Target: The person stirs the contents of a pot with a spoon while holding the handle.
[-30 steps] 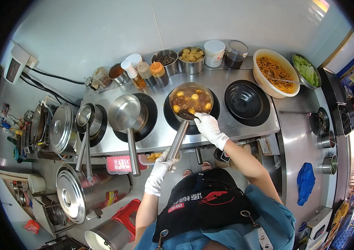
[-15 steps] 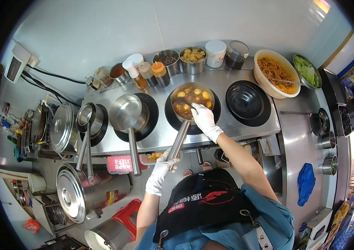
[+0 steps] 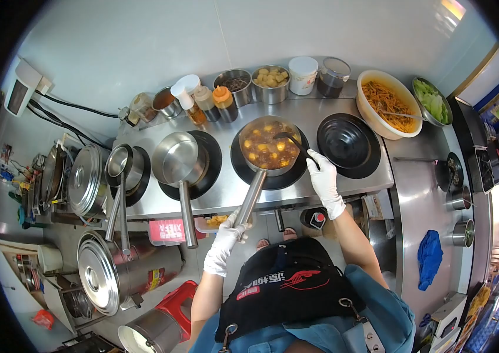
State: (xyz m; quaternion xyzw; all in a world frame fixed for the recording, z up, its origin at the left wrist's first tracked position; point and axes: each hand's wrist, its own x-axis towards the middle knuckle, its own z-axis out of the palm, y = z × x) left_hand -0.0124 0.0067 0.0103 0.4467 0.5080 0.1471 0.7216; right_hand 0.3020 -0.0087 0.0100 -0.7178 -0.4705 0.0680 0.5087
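My left hand [image 3: 222,244], in a white glove, is wrapped round the long handle of a steel saucepan [image 3: 256,191]. The pan rests on a burner and holds yellow chunks in bubbling brown sauce [image 3: 267,154]. At the pan's right side, my gloved right hand [image 3: 323,181] grips a slim black cooking utensil [image 3: 295,145]. Its far end reaches into the sauce, where the tip is partly hidden. A second steel saucepan [image 3: 180,159] on the burner to the left has nothing in it.
Right of the pan sits a black bowl-shaped dish [image 3: 343,141]. Sauce bottles [image 3: 224,101] and a pot of yellow cubes [image 3: 271,82] line the back wall. A big tub of orange shreds [image 3: 362,112] stands at the back right; small pans [image 3: 129,165] are at left.
My right hand has moved right and slightly down, off the pan's near rim. The black utensil now shows, slanting from the sauce over the right rim. My left hand stays on the handle.
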